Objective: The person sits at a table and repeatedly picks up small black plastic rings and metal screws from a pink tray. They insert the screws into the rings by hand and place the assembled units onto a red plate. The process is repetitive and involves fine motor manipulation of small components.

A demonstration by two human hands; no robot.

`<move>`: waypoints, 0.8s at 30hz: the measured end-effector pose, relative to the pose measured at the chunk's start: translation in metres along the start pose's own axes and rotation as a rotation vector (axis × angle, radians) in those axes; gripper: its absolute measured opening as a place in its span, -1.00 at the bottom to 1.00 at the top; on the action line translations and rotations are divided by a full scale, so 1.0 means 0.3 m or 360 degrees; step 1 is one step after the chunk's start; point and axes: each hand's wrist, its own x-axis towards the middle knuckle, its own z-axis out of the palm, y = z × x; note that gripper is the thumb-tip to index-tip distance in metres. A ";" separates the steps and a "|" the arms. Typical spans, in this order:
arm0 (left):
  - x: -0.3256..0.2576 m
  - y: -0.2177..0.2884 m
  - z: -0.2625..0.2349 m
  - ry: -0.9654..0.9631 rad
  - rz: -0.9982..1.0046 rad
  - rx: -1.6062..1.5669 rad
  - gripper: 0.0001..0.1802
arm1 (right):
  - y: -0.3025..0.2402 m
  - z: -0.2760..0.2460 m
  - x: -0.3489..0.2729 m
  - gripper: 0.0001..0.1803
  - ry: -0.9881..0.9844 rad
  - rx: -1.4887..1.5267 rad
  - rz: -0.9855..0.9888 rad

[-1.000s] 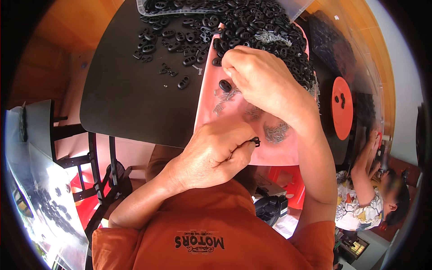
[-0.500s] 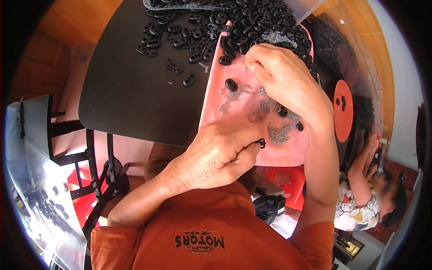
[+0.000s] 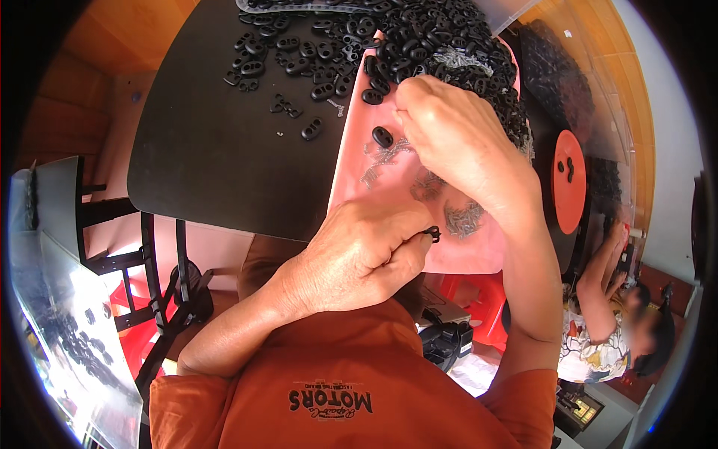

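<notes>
My left hand (image 3: 370, 251) is closed, with a small black plastic cord-lock part (image 3: 432, 233) pinched between thumb and forefinger. It hovers over the near edge of a pink tray (image 3: 479, 258). Curled fingers on my right hand (image 3: 456, 123) are over the tray's upper middle, beside the heap of black cord locks (image 3: 426, 37); whether they hold anything is hidden. Loose metal springs (image 3: 462, 218) lie scattered on the tray between and below my hands. One oval cord lock (image 3: 382, 136) sits on the pink surface just left of my right hand.
The dark table (image 3: 217, 150) stretches left, with loose black cord locks (image 3: 311, 129) near the tray. A round orange plate (image 3: 568, 187) with a few black pieces stands at the right. Beyond it another person (image 3: 598, 329) has arms raised. A red stool (image 3: 479, 307) stands below.
My right hand has shifted slightly left over the tray. My left hand keeps its pinch on the black cord-lock part, almost in the same place.
</notes>
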 end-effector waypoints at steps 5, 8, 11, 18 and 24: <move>-0.001 0.003 0.003 0.0016 -0.0011 -0.0006 -0.92 | 0.012 0.010 -0.009 -0.87 0.0163 0.0035 -0.0113; -0.005 0.010 0.002 0.0042 -0.0050 -0.0083 -0.93 | 0.013 -0.027 -0.034 -0.92 0.0229 0.0383 -0.0081; 0.000 0.032 0.005 0.0144 -0.0111 -0.0198 -0.97 | 0.007 -0.050 -0.089 -0.90 0.0244 0.0928 0.0110; -0.005 0.026 -0.007 0.0073 -0.0186 -0.0261 -0.94 | -0.028 -0.082 -0.228 -0.89 0.0335 0.1431 0.0162; 0.001 0.030 0.008 0.0138 -0.0229 -0.0340 -0.92 | -0.085 -0.067 -0.312 -0.94 0.0415 0.1732 0.0249</move>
